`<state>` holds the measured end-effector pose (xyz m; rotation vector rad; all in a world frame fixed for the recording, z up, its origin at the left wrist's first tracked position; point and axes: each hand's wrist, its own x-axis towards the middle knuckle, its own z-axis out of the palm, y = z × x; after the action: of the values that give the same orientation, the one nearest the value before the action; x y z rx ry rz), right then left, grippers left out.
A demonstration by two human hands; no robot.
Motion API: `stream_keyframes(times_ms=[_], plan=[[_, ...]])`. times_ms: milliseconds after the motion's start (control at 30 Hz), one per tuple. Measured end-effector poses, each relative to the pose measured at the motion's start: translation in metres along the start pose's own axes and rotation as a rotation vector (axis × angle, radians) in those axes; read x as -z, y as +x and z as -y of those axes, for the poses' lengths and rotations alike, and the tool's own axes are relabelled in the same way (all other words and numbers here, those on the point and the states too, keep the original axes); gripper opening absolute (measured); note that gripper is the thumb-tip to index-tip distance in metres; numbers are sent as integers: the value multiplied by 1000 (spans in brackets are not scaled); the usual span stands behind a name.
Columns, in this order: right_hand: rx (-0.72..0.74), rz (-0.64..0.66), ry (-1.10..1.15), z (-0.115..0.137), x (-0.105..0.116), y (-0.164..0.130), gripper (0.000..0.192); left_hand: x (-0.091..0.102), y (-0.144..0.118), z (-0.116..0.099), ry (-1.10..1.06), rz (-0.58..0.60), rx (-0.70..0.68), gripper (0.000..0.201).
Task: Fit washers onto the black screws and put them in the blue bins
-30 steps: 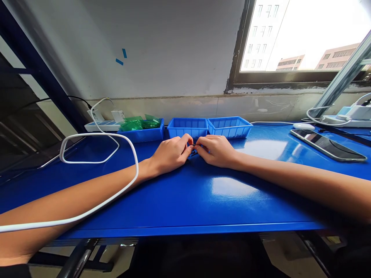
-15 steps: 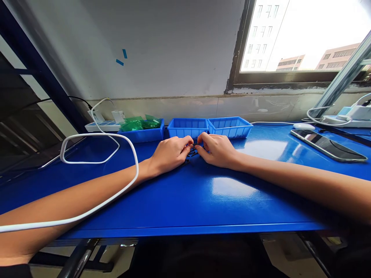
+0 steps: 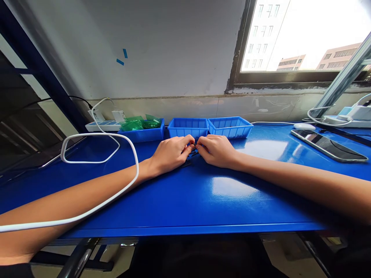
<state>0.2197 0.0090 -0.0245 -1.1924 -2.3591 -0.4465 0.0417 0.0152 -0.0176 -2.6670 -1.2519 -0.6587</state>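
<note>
My left hand [image 3: 173, 153] and my right hand [image 3: 216, 150] meet above the blue table [image 3: 179, 200], thumbs and forefingers pinched. Between the fingertips is a small dark piece [image 3: 195, 146], mostly covered and too small to name. Other small black pieces [image 3: 193, 153] lie on the tabletop just under the fingers. Another dark sliver [image 3: 187, 163] rests beside the heel of the left hand. Behind the hands stand two blue bins, a middle one [image 3: 188, 123] and a right one [image 3: 230, 127].
A blue bin [image 3: 142, 135] holding green plastic bags [image 3: 135, 124] stands back left. A white cable [image 3: 136, 154] loops across in front of my left forearm. On the right lie a phone [image 3: 327, 144] and a white rounded object [image 3: 303, 126]. Power strips sit at both back corners.
The right forefinger has curled lower and the fingertips have drawn a little closer together around the small dark piece. The forearms stay nearly in place.
</note>
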Motion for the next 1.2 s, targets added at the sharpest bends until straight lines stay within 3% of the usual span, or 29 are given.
stream_keyframes(times_ms=[300,567,967,1200], plan=[[87,26,69,-2,0,1,29,0,2,-1,68,87,2,32],[136,47,64,-3,1,1,28,0,3,0,-1,109,-92,33],[8,62,-64,0,2,1,27,0,3,-1,23,98,-76,33],[135,83,63,-3,0,2,26,0,3,0,30,131,-90,33]])
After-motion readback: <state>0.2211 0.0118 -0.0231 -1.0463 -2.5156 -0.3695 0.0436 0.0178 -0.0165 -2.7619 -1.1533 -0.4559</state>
